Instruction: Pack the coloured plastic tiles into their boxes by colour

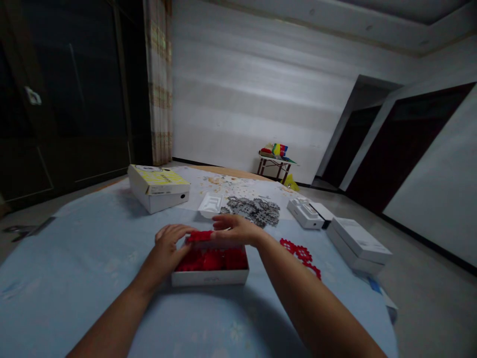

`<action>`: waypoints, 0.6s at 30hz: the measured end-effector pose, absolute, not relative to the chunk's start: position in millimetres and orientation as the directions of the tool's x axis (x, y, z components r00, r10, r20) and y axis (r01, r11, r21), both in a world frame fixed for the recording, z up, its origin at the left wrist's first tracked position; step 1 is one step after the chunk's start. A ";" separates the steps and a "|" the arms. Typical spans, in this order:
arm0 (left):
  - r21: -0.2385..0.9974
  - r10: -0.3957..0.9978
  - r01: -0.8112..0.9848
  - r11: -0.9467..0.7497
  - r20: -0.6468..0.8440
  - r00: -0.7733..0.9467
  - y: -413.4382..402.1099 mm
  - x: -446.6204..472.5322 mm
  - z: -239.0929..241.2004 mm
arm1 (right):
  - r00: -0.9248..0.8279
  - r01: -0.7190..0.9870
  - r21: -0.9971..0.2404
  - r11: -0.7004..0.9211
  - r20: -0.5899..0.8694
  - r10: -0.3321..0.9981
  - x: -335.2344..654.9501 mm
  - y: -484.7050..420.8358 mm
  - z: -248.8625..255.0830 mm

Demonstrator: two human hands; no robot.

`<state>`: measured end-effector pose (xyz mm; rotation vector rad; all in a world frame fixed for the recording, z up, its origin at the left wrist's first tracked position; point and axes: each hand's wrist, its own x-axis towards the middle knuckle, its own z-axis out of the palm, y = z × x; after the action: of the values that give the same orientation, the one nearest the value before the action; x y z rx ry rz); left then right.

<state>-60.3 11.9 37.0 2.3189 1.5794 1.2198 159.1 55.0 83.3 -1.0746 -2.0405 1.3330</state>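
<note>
A white open box (pixel 210 279) full of red plastic pieces (pixel 212 259) sits on the table in front of me. Over its far side is a small stack of red gear pieces (pixel 200 235). My left hand (pixel 169 251) closes on the left end of this stack, its thumb near the box's left rim. From the right, my right hand (pixel 238 229) reaches across the box, thumb and fingers at the stack's right end. Three red gears (pixel 302 253) lie on the cloth to the right of the box.
A heap of grey gears (pixel 255 210) lies beyond the box, beside a clear plastic tray (pixel 211 205). At the left stands a yellow and white box (pixel 158 188). White boxes (pixel 359 241) and a white package (pixel 305 213) line the right side of the cloth-covered table (pixel 93 268).
</note>
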 end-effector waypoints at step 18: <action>0.584 0.926 0.746 -0.319 0.360 0.113 23.9 -76.2 22.6 | -0.398 0.271 -0.907 0.322 0.199 0.895 214.2 31.1 68.6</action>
<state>-76.2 23.9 22.6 2.1350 1.6535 1.0048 214.2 31.1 68.6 -1.0338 -1.8537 1.0764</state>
